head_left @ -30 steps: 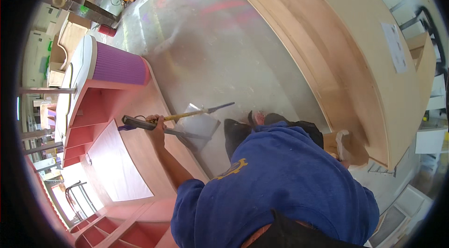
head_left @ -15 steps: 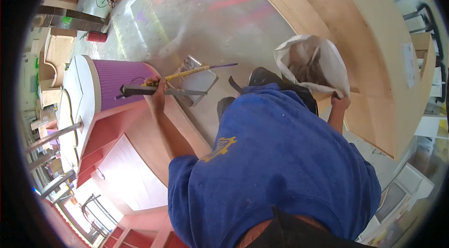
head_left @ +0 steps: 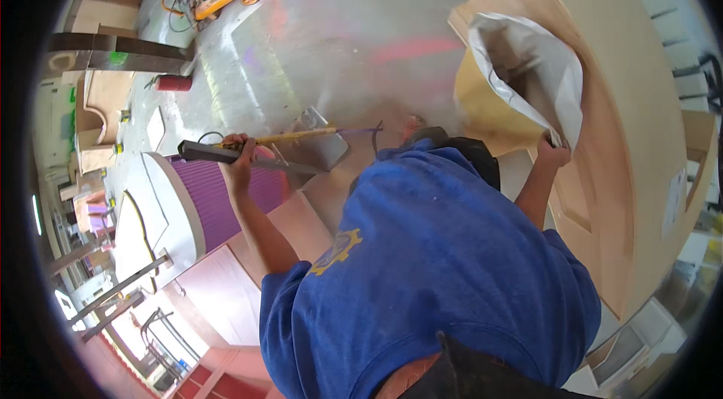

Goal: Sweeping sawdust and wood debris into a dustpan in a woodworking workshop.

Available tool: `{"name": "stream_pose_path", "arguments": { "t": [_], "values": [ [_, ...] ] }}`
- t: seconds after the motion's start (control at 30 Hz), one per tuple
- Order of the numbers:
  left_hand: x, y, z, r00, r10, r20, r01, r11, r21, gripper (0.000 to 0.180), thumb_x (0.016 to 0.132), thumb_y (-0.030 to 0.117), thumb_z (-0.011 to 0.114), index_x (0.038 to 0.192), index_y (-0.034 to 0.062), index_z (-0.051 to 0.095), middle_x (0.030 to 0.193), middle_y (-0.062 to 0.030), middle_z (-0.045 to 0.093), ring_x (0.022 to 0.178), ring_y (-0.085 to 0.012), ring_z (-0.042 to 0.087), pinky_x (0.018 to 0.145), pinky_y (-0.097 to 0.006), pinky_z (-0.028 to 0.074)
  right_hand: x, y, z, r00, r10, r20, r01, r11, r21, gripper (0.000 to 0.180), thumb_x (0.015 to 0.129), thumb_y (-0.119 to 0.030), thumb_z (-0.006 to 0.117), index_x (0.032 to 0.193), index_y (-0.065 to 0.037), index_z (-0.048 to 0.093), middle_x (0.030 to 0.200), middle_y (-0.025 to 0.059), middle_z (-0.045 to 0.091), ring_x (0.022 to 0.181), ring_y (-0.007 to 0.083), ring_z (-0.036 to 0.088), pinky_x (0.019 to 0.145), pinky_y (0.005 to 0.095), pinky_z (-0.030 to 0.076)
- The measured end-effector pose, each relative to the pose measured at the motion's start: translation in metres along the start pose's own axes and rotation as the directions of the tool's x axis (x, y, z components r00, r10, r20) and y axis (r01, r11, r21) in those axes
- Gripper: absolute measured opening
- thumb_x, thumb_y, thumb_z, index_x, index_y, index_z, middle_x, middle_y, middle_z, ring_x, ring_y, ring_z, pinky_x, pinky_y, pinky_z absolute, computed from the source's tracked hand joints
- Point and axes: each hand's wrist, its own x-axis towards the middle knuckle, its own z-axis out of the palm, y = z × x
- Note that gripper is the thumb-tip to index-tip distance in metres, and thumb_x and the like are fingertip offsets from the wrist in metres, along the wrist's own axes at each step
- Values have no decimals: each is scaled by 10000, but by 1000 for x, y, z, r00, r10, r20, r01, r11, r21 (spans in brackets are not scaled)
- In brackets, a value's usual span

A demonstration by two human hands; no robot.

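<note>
Head view: wide plywood panels [head_left: 640, 135] along right of frame, grey floor [head_left: 331, 30] upper centre. White sack [head_left: 538, 75] at upper right, best kept mouth-open and steady. Right hand [head_left: 552, 152] clenched on sack's lower edge. Left hand [head_left: 239, 154] at centre left, closed around dustpan handle [head_left: 226, 152] and broomstick [head_left: 301, 135].

white sack [head_left: 538, 68]: open, raised | dustpan [head_left: 320, 149], yellow-handled broom [head_left: 294, 135]: lifted

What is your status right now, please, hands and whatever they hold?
Left hand gripping dustpan handle and broom stick together. Right hand holding open white sack. Nothing between them.
</note>
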Motion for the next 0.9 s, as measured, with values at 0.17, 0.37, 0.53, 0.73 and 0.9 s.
{"name": "stream_pose_path", "arguments": {
  "t": [0.17, 0.37, 0.53, 0.73, 0.9],
  "values": [
    [91, 16, 4, 1000, -8, -21, 8, 1000, -8, 192, 680, -72, 517, 756, 46, 386, 710, -51, 466, 470, -79, 404, 448, -197, 349, 24, 87, -18, 974, 75, 212, -20, 968, -250, 338, 723, -168, 368, 1013, -16, 455, 1009, 139, 478, 943, 292, 468, 806, 442, 390],
    [220, -17, 43, 994, -12, 104, 13, 1000, -3, 165, 681, -32, 554, 781, 38, 443, 709, -37, 492, 563, -83, 453, 477, -194, 367, 75, 222, -25, 926, 347, -148, -372, 776, -510, 341, 727, -160, 414, 1029, -4, 434, 981, 154, 478, 914, 304, 478, 777, 441, 407],
    [308, -62, 115, 977, 53, 207, -69, 995, 71, 173, 658, -9, 578, 777, 14, 455, 684, -29, 492, 596, -95, 465, 562, -213, 393, 56, 209, -22, 910, -48, 412, 388, -252, -886, 359, 775, -155, 383, 1090, 16, 377, 1019, 181, 453, 919, 325, 470, 785, 448, 404],
    [384, -63, 202, 954, 131, 269, -136, 991, 0, 155, 654, 15, 599, 730, 23, 464, 672, -26, 490, 618, -95, 467, 573, -218, 393, -13, 204, 53, 971, -218, -102, 212, 975, -62, 349, 784, -167, 368, 1060, 44, 404, 1028, 179, 456, 943, 309, 461, 764, 364, 432],
    [407, -89, 296, 898, 87, 430, -127, 990, 64, 99, 719, 111, 557, 717, 33, 497, 657, 8, 499, 607, -78, 456, 548, -235, 387, -12, 238, 1, 638, -167, 752, 390, -772, -502, 506, 674, -351, 550, 1102, -113, 420, 1078, 127, 467, 966, 280, 461, 810, 343, 384]
  ]
}}
